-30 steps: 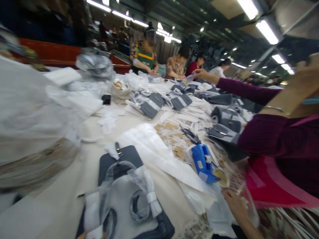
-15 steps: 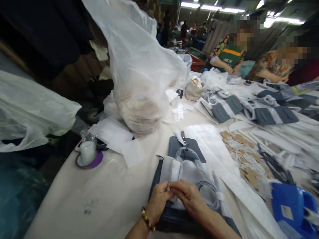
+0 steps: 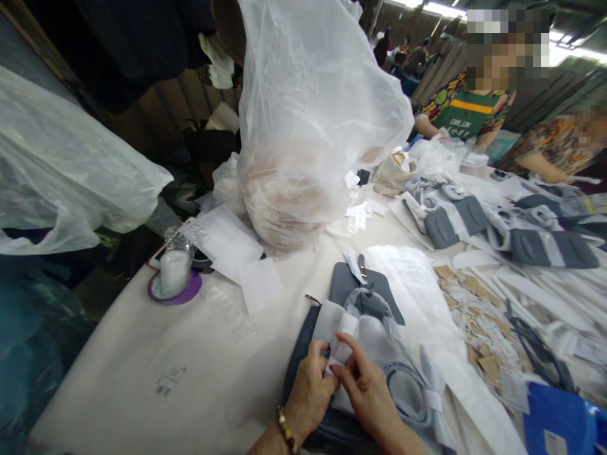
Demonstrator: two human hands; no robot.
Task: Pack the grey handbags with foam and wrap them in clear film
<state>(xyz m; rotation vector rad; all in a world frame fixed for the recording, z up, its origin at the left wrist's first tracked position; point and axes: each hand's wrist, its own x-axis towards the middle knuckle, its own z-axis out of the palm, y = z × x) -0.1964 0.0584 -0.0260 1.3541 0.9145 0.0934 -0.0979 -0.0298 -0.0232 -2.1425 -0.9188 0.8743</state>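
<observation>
A dark blue-grey handbag [image 3: 294, 366] lies before me on the table, its flap [image 3: 339, 284] folded out away from me. Light grey wrapping covers much of its front, and a coiled strap [image 3: 406, 397] in pale wrap rests on the right side. My left hand [image 3: 308, 388], with a beaded bracelet at the wrist, is closed at the fingertips on a white strip [image 3: 337, 354] over the bag's front. From the other side, the thumb and fingers of my right hand [image 3: 367, 392] pinch the same strip. Whether it is paper or tape I cannot tell.
A tall clear plastic bag [image 3: 294, 208] of brownish contents stands behind. At left are a clear tape roll [image 3: 174, 273] on a purple disc [image 3: 192, 289] and white sheets [image 3: 260, 284]. Brown tags [image 3: 488, 366], a blue container [image 3: 554, 417] and more bags [image 3: 455, 221] lie right; co-workers stand beyond.
My fingers were pressed together at one point; now the hands sit slightly apart and the white strip shows between them. The camera view has shifted, moving most things rightward.
</observation>
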